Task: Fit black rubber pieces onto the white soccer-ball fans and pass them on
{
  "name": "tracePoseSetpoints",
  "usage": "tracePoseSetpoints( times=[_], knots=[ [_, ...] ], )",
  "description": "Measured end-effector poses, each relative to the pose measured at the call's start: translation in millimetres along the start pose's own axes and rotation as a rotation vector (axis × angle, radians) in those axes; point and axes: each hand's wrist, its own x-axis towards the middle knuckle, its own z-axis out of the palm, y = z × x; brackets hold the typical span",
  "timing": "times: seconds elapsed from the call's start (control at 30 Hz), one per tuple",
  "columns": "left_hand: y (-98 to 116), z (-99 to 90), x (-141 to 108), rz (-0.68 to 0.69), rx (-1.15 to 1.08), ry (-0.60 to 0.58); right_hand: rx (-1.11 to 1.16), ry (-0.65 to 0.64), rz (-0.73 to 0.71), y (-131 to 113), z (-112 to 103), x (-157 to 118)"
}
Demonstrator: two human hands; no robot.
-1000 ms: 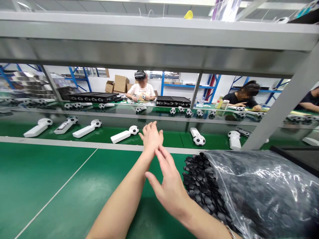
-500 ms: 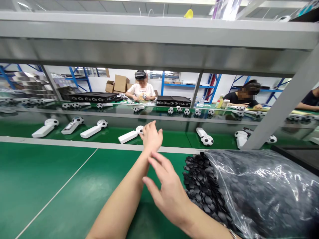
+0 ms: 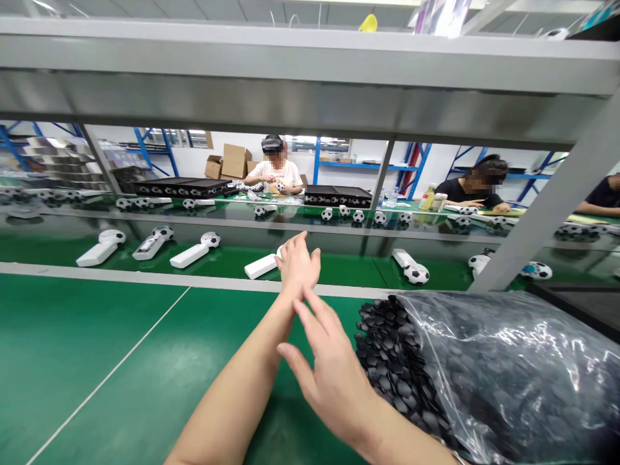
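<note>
The left hand [image 3: 298,261] is held out palm down near the middle of the frame, its fingers slightly parted and its thumb spread to the right; nothing is seen to be gripped. Partly hidden behind it is the nearest white handle [image 3: 261,265], which is laid on the green strip [image 3: 349,268] just left of the hand; whether it is touched cannot be told. The right hand [image 3: 334,368] is held lower and to the right, open, with its thumb parted from the fingers, and its fingertips are brought to the left wrist [image 3: 290,300]. Nothing is seen to be held in it either.

On the same strip, three ball-ended handles [image 3: 190,254] are spaced out toward the left of the frame, and another handle [image 3: 411,267] is set right of centre, with its football-patterned end pointed to the lower right. The green tabletop [image 3: 121,374] is crossed by a pale line at the lower left. At the lower right, a heap of small black pieces [image 3: 394,368] is spilled from the mouth of a clear plastic bag [image 3: 523,361]. Beyond the strip, a small ball is held by a seated person [image 3: 276,174] in the upper middle.
</note>
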Motion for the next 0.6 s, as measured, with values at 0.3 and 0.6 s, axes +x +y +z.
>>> tracePoseSetpoints(
  times=[0.3, 0.6],
  knots=[
    [-3.8, 4.2, 4.2, -0.054, -0.243, -0.017, -0.017, -0.037, -0.033, -6.1, -4.1, -2.1],
    [-10.4, 12.7, 7.8, -0.012, -0.382, 0.017, -0.049, -0.061, -0.133, -12.5, -4.1, -8.5]
  ],
)
